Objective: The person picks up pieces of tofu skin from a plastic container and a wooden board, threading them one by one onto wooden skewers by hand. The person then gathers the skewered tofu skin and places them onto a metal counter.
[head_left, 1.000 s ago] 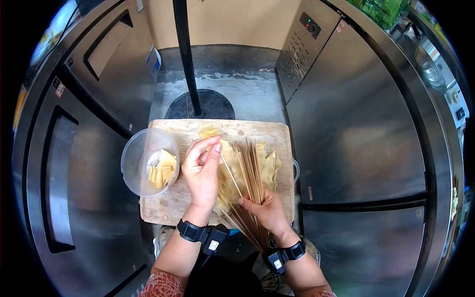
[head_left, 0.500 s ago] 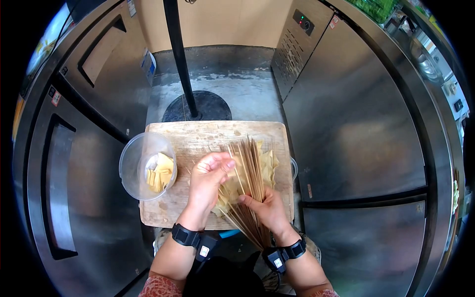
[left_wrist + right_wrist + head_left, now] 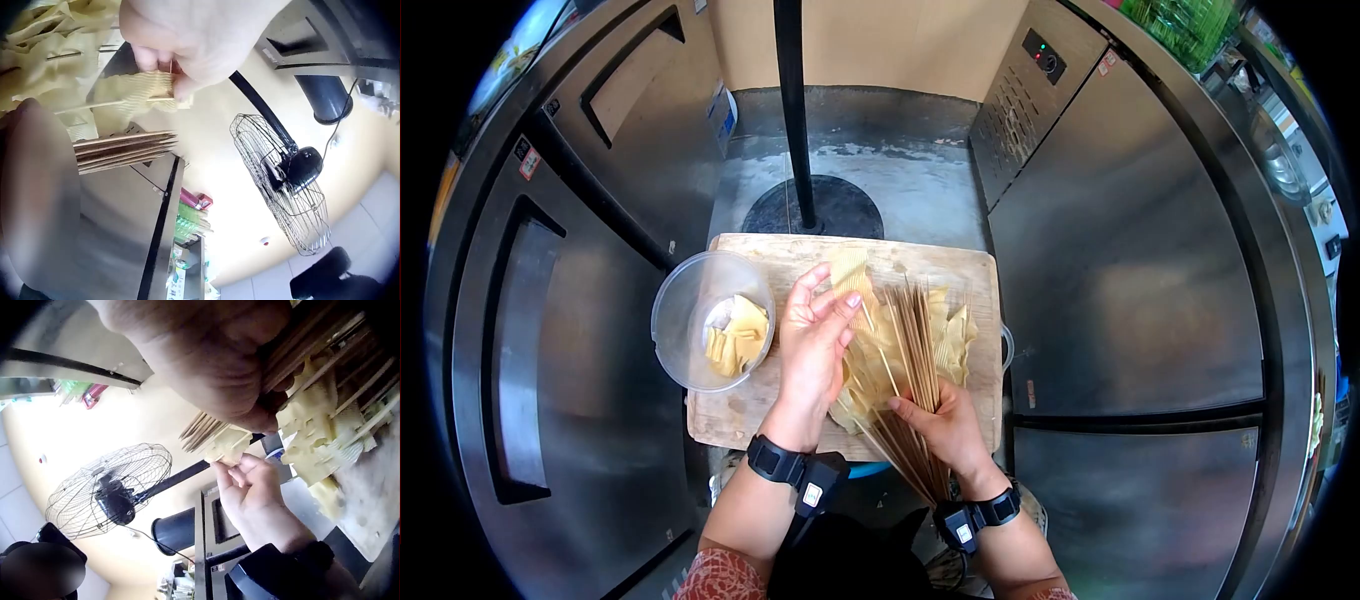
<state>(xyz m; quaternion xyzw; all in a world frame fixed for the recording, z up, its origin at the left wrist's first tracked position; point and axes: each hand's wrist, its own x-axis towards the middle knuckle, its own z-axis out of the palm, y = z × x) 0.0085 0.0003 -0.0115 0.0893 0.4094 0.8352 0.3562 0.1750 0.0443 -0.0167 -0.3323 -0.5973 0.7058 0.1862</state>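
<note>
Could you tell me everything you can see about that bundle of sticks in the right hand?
The bundle of sticks is made of many thin, straight, brown sticks that look wooden; their far ends look pointed in the wrist views. The right hand grips it partway along, fingers curled round it. It slants over the yellow ridged sheets and the board, far ends pointing away from the person, the other ends spreading back beneath the wrist.
</note>
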